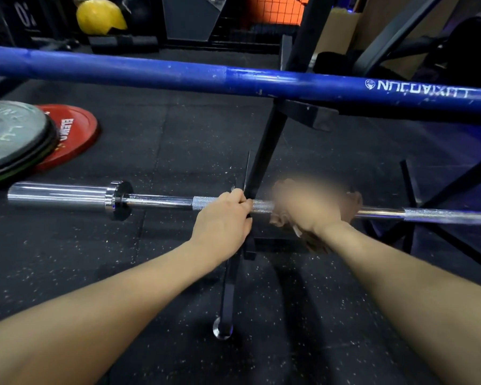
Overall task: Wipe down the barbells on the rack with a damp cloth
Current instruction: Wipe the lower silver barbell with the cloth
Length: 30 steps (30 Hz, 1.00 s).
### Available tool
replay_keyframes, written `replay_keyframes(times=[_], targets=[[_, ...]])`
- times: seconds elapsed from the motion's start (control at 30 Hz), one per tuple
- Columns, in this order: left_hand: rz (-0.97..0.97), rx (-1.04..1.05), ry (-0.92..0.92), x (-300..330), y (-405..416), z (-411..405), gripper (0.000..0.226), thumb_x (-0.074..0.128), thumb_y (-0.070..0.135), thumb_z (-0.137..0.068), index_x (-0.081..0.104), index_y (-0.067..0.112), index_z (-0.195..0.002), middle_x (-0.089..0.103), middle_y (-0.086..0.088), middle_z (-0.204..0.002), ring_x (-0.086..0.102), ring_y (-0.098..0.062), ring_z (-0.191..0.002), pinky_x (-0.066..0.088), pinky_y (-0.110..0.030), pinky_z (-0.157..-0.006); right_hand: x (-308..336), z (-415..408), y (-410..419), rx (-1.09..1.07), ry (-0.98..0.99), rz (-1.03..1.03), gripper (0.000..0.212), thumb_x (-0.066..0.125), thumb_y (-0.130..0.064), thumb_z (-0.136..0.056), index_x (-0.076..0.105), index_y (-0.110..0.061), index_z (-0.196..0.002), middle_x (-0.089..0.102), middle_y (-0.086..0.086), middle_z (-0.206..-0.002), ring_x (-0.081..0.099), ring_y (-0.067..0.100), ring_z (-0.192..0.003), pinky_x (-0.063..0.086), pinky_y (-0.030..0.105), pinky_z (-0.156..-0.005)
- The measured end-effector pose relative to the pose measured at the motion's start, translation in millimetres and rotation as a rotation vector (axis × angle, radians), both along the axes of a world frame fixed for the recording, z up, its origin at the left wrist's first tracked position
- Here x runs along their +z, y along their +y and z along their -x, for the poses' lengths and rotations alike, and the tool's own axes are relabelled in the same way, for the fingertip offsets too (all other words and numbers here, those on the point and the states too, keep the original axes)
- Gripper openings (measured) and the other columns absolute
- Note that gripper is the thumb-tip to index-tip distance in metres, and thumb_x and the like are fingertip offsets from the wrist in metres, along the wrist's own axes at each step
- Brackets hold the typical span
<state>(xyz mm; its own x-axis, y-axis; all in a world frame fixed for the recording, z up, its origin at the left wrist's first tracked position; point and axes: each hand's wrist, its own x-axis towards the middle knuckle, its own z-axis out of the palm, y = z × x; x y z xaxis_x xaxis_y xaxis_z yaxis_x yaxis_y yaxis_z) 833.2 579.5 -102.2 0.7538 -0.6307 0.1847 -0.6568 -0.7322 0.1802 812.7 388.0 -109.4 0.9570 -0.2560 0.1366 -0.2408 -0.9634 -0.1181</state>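
Dark speckled rubber floor (150, 273); grey weight plate (9, 134) overlapping a red plate (75, 134), yellow ball (100, 16) and orange panel (272, 9) behind.

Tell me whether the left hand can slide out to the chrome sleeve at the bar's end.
Probably yes. The left hand grips the chrome barbell on its knurling, and the shaft between it and the sleeve is bare; only the collar stands before it.

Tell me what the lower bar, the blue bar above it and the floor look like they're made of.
Lower bar: polished chrome-look steel, mirror glints, a knurled stretch by the left hand. Blue bar: probably painted or coated metal, glossy, with chips. Floor: likely matte black rubber matting, speckled, with tile seams.
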Motion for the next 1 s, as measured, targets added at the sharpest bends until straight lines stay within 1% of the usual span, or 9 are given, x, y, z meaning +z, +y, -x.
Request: replay_keyframes(times=[0.1,0.2,0.27,0.4,0.47,0.7,0.83,0.93,1.0], targets=[[-0.019,0.003,0.004,2,-1,3,0.033,0.041,0.031,-0.098,0.051,0.023,-0.128,0.045,0.007,-0.118,0.044,-0.014,-0.107,0.035,-0.025,-0.069,-15,16,10,-0.034,-0.217,0.165,0.04,0.02,-0.045,-0.098,0.054,-0.026,-0.108,0.063,0.006,-0.094,0.06,0.031,-0.09,0.04,0.042,-0.08],[-0.04,0.018,-0.014,4,-3,3,0.032,0.04,0.03,-0.098,0.051,0.022,-0.127,0.045,0.006,-0.117,0.044,-0.015,-0.106,0.035,-0.026,-0.067,-51,40,13,0.041,-0.408,0.209,0.034,0.035,-0.041,-0.091,0.052,-0.03,-0.119,0.054,0.009,-0.111,0.047,0.026,-0.109,0.026,0.045,-0.102],[-0.051,0.024,-0.022,3,-4,3,0.032,0.04,0.03,-0.098,0.052,0.021,-0.126,0.045,0.005,-0.116,0.044,-0.015,-0.106,0.036,-0.027,-0.066,-53,41,7,0.051,-0.436,0.191,0.035,0.038,-0.042,-0.089,0.051,-0.033,-0.12,0.053,0.006,-0.113,0.044,0.024,-0.11,0.021,0.042,-0.103],[-0.045,0.024,-0.014,2,-5,1,0.029,0.041,0.029,-0.097,0.054,0.019,-0.122,0.045,0.005,-0.115,0.044,-0.015,-0.105,0.038,-0.029,-0.065,-30,28,-6,0.107,-0.247,0.318,0.036,0.031,-0.046,-0.092,0.054,-0.032,-0.116,0.056,0.002,-0.097,0.055,0.026,-0.09,0.036,0.039,-0.081],[-0.046,0.027,-0.007,3,-4,2,0.028,0.042,0.029,-0.097,0.054,0.018,-0.12,0.046,0.004,-0.114,0.045,-0.016,-0.105,0.039,-0.029,-0.065,-12,18,-12,0.046,-0.087,0.221,0.03,0.028,-0.043,-0.099,0.049,-0.029,-0.116,0.061,0.002,-0.098,0.058,0.028,-0.092,0.042,0.038,-0.077],[-0.078,0.027,-0.022,6,-5,5,0.029,0.041,0.029,-0.098,0.053,0.017,-0.122,0.045,0.003,-0.115,0.046,-0.016,-0.105,0.035,-0.029,-0.063,-50,42,11,-0.03,-0.392,0.177,0.036,0.032,-0.04,-0.091,0.05,-0.031,-0.121,0.055,0.004,-0.11,0.05,0.026,-0.107,0.023,0.042,-0.101],[-0.081,0.038,-0.029,5,-6,4,0.032,0.04,0.027,-0.099,0.052,0.018,-0.127,0.045,0.003,-0.117,0.046,-0.017,-0.107,0.037,-0.03,-0.064,-27,29,-5,0.012,-0.267,0.188,0.027,0.033,-0.04,-0.096,0.051,-0.035,-0.115,0.057,-0.002,-0.099,0.055,0.023,-0.097,0.031,0.039,-0.087],[-0.084,0.035,0.001,7,-5,5,0.033,0.04,0.028,-0.099,0.051,0.018,-0.128,0.044,0.002,-0.117,0.046,-0.017,-0.107,0.037,-0.03,-0.064,1,17,-20,-0.062,-0.087,-0.121,0.024,0.027,-0.037,-0.103,0.042,-0.034,-0.122,0.067,0.003,-0.097,0.061,0.029,-0.096,0.034,0.04,-0.085],[-0.096,0.026,0.01,8,-4,7,0.033,0.04,0.028,-0.099,0.05,0.018,-0.128,0.044,0.002,-0.117,0.045,-0.017,-0.107,0.037,-0.03,-0.064,4,21,-21,-0.136,-0.119,-0.137,0.028,0.023,-0.037,-0.104,0.04,-0.032,-0.126,0.068,0.005,-0.101,0.061,0.03,-0.097,0.033,0.04,-0.088]])
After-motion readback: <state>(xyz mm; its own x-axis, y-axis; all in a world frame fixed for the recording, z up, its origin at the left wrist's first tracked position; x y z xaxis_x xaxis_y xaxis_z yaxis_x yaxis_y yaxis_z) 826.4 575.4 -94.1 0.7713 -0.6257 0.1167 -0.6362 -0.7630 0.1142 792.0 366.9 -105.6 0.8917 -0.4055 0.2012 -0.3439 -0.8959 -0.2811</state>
